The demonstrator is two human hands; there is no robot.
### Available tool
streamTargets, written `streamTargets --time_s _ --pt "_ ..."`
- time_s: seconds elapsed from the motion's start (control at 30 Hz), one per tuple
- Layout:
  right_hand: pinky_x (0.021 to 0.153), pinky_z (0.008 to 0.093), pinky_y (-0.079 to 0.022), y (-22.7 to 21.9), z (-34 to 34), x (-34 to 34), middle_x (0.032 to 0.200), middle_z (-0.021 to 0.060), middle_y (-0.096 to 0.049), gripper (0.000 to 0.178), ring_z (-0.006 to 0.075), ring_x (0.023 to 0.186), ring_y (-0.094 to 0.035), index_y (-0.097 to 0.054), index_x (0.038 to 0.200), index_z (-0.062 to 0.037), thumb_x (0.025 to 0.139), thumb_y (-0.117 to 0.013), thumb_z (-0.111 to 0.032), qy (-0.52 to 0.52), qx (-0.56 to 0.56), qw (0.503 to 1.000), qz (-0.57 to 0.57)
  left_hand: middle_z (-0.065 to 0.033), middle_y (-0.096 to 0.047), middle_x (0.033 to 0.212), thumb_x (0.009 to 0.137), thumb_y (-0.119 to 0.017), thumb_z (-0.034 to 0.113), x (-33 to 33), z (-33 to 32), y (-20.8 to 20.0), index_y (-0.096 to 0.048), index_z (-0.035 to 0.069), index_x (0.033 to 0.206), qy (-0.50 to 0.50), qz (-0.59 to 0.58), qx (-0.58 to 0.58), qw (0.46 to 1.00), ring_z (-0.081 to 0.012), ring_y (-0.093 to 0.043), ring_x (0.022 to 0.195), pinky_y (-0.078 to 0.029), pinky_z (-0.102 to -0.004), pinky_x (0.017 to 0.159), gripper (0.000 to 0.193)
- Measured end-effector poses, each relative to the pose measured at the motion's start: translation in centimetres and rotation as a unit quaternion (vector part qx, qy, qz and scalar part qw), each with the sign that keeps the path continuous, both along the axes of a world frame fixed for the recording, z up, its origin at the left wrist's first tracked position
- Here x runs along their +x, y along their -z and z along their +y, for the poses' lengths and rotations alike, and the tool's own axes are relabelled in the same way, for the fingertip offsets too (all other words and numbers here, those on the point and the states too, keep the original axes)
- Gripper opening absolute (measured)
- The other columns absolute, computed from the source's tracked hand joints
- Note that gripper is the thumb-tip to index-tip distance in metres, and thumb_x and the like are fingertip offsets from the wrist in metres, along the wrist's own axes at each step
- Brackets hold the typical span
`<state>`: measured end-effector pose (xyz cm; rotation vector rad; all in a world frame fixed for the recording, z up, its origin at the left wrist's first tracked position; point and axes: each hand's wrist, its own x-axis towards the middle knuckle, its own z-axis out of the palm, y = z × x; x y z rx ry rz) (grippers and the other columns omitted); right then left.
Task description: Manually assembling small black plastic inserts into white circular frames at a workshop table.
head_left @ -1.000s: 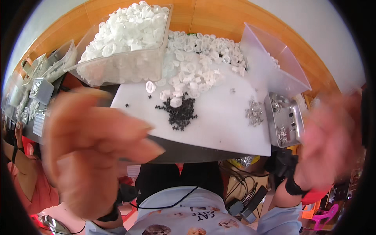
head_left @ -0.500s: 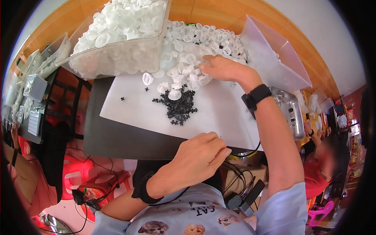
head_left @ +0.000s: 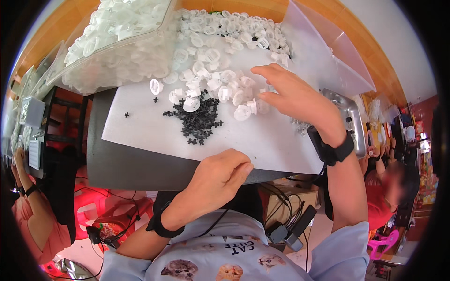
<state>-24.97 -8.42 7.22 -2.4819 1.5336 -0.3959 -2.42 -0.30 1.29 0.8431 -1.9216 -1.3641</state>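
My right hand [head_left: 300, 103] is open over the white sheet [head_left: 140, 122], thumb and forefinger apart, with nothing visible between them. Just left of its fingertips lie loose white round plastic caps [head_left: 242, 112]. A heap of small black cross-shaped pieces [head_left: 199, 119] sits nearer to me, with one white cap [head_left: 191, 104] resting on top of it. My left hand [head_left: 215, 180] is closed at the near edge of the table, its fingers curled and pressed together; whatever they may hold is hidden.
A clear bin [head_left: 112, 70] heaped with white caps stands at the back left. A translucent bin [head_left: 328, 61] leans at the back right beside a metal tray [head_left: 358, 136]. More caps [head_left: 234, 28] spread along the back. Cables [head_left: 286, 215] hang below the table, and people sit at both sides.
My right hand has come back from the caps toward the right, its fingers opening away from them. Several caps now lie nearer. My left hand stays closed, a little farther left in view.
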Motion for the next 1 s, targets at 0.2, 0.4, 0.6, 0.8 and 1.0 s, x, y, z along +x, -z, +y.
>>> streamTargets --time_s 0.2,0.4,0.6,0.8,1.0 --pt "0.067 0.0357 -0.046 -0.5 1.9 0.0 0.083 0.0135 -0.058 0.023 0.0254 0.073 -0.056 -0.058 0.1 0.0031 0.082 -0.055 -0.011 0.055 0.077 0.995 -0.017 -0.008 -0.052 0.064 0.092 -0.058 0.016 -0.2 -0.2 -1.1 -0.054 -0.002 0.079 0.001 -0.05 0.03 0.998 -0.0139 -0.046 0.055 -0.04 -0.0266 0.053 0.023" --pt "0.066 0.0378 -0.046 0.7 2.2 2.0 0.085 0.0145 -0.058 0.019 0.0295 0.072 -0.058 -0.059 0.098 -0.0006 0.083 -0.057 -0.011 0.017 0.023 0.999 -0.023 -0.0072 -0.052 0.064 0.094 -0.056 0.02 -0.1 -0.5 0.4 -0.055 -0.002 0.08 -0.001 -0.046 -0.063 0.997 -0.0132 -0.047 0.055 -0.04 -0.0269 0.053 0.026" --pt "0.061 0.042 -0.047 1.3 2.5 4.3 0.082 0.0123 -0.055 0.011 0.0331 0.072 -0.059 -0.058 0.087 -0.002 0.082 -0.059 -0.011 0.005 -0.028 0.997 0.077 -0.0054 -0.055 0.072 0.095 -0.055 0.021 -0.3 0.2 -0.8 -0.058 -0.001 0.108 -0.026 -0.018 0.037 0.999 -0.0084 -0.048 0.058 -0.041 -0.0237 0.054 0.026" --pt "0.056 0.0415 -0.048 1.0 2.8 5.1 0.081 0.0118 -0.059 0.006 0.0318 0.07 -0.062 -0.059 0.08 -0.0009 0.075 -0.055 -0.001 -0.043 -0.076 0.99 0.107 -0.0033 -0.057 0.079 0.097 -0.052 0.019 0.4 0.8 0.5 -0.053 0.001 0.117 -0.052 0.071 0.105 0.991 -0.0058 -0.051 0.062 -0.043 -0.0205 0.055 0.028" --pt "0.052 0.0355 -0.044 0.2 3.7 4.9 0.07 0.0098 -0.062 0.009 0.0241 0.062 -0.06 -0.059 0.076 0.0001 0.082 -0.058 -0.007 0.073 0.025 0.997 -0.026 -0.0092 -0.06 0.09 0.099 -0.044 0.016 0.7 1.0 0.1 -0.045 0.0 0.128 -0.098 0.147 0.173 0.969 -0.0093 -0.056 0.068 -0.047 -0.0219 0.059 0.034"
